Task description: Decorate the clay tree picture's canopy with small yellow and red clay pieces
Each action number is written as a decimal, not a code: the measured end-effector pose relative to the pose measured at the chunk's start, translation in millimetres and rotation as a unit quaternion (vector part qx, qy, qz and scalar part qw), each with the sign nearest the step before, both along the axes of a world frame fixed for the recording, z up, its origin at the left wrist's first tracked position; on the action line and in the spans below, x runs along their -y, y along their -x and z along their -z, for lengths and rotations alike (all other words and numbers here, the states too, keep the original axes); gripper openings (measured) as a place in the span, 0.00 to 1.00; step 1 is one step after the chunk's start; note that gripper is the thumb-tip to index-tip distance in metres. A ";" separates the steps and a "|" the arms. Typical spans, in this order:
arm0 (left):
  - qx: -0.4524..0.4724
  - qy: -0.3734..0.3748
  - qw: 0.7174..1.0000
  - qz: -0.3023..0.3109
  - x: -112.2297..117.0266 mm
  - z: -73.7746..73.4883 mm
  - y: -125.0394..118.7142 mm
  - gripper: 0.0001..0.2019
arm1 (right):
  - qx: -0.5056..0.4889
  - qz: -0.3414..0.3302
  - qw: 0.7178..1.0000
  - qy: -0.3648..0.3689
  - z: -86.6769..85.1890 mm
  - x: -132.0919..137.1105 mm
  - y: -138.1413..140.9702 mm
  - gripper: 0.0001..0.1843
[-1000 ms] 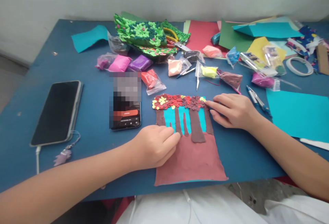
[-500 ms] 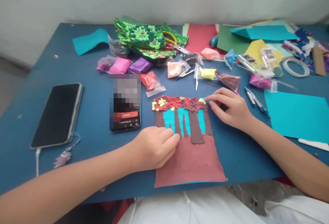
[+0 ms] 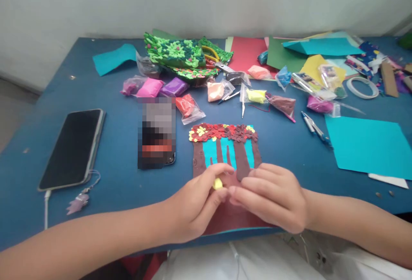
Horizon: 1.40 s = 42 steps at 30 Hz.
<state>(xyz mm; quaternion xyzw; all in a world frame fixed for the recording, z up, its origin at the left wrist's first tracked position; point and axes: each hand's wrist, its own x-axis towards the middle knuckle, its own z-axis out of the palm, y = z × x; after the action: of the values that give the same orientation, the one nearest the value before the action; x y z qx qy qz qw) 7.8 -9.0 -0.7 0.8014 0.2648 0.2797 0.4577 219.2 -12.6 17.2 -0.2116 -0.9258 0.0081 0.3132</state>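
Observation:
A lump of yellow clay (image 3: 218,183) shows in my left hand (image 3: 196,203), between the bent forefinger and the thumb. Close beside it, my right hand (image 3: 277,194) has its fingers curled together, thumb and fingertips near my left thumb. Whatever those right fingers pinch, if anything, is hidden. Both hands hover over the lower part of a clay picture (image 3: 246,218). Its upper part shows brown tree trunks on turquoise paper, topped by a band of small red, maroon and yellow clay petals (image 3: 222,132). My hands cover much of the reddish-brown ground.
Two phones lie on the left, a black one (image 3: 72,149) on a cable and a blurred one (image 3: 157,155). Clay packets, including yellow (image 3: 255,96) and red (image 3: 186,105), stretch across the back. Turquoise paper (image 3: 370,145), a compass (image 3: 317,130) and a tape roll (image 3: 362,88) lie right.
My right hand has come from the picture's upper right corner down to my left hand. My left hand has turned and opened somewhat, so the yellow clay now shows.

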 end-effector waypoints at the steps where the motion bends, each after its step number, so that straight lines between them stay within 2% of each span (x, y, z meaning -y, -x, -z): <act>1: 0.004 0.021 1.000 0.021 1.4 -0.9 -0.3 0.12 | -0.003 -0.012 1.000 0.009 -0.3 2.8 4.1 0.11; 3: 0.015 0.046 0.997 0.054 2.9 -2.1 0.2 0.12 | -0.012 -0.026 0.999 0.035 -0.1 5.1 9.3 0.13; 5: 0.015 0.043 0.997 0.068 3.3 -2.8 1.4 0.17 | -0.032 -0.029 0.998 0.048 0.2 4.5 11.3 0.13; 8: -0.001 -0.011 0.998 0.061 3.3 -3.4 2.5 0.19 | -0.053 -0.030 0.997 0.042 -2.0 2.4 10.0 0.11; 12: -0.022 -0.068 0.996 0.047 2.5 -5.2 1.3 0.19 | -0.035 -0.047 0.998 0.036 -6.6 2.8 6.7 0.13; 18: -0.022 -0.042 0.996 0.073 1.4 -5.7 0.7 0.17 | -0.051 -0.022 0.997 0.049 3.1 9.3 13.5 0.11; 20: -0.029 -0.044 0.996 0.073 1.6 -5.2 1.4 0.16 | -0.061 -0.011 0.995 0.077 8.1 9.1 15.1 0.10; 23: -0.028 -0.061 0.996 0.056 0.3 -2.7 3.1 0.13 | -0.091 0.002 0.983 0.160 12.5 3.4 10.3 0.09; 25: -0.017 -0.107 0.993 0.043 -2.8 0.4 4.2 0.11 | -0.088 0.024 0.980 0.176 12.6 -3.3 2.5 0.10; 26: -0.016 -0.154 0.987 0.039 -5.0 1.9 4.7 0.11 | -0.073 0.040 0.982 0.169 11.8 -7.1 -2.1 0.11; 29: -0.040 -0.344 0.937 0.051 -12.9 3.8 5.4 0.12 | -0.051 0.109 0.983 0.136 7.4 -19.3 -15.9 0.10; 31: -0.050 -0.431 0.899 0.068 -17.7 2.1 5.9 0.13 | -0.084 0.173 0.970 0.146 4.6 -28.0 -23.9 0.05; 32: -0.048 -0.447 0.890 0.076 -19.5 0.7 6.2 0.13 | -0.115 0.201 0.959 0.165 4.0 -32.5 -27.6 0.04; 34: -0.047 -0.444 0.890 0.093 -22.2 -1.7 7.3 0.15 | -0.190 0.235 0.927 0.224 4.7 -41.9 -34.2 0.04; 36: -0.077 -0.421 0.897 0.109 -23.6 -2.6 8.6 0.16 | -0.248 0.256 0.891 0.281 7.5 -50.8 -39.5 0.02; 37: -0.097 -0.411 0.899 0.115 -24.0 -2.4 9.1 0.17 | -0.264 0.266 0.877 0.302 9.2 -54.7 -41.5 0.04; 39: -0.132 -0.394 0.901 0.125 -24.5 -0.9 9.8 0.17 | -0.274 0.283 0.857 0.334 12.0 -60.4 -43.8 0.09; 42: -0.153 -0.376 0.904 0.139 -25.6 2.6 9.8 0.18 | -0.287 0.281 0.841 0.363 13.3 -63.8 -43.6 0.14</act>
<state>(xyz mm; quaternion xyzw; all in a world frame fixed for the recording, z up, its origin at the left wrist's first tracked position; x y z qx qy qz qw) -2.0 16.6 -3.3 0.9754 0.0929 0.1665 0.1110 262.8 51.2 4.0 -0.5490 -0.6262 0.3158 0.4547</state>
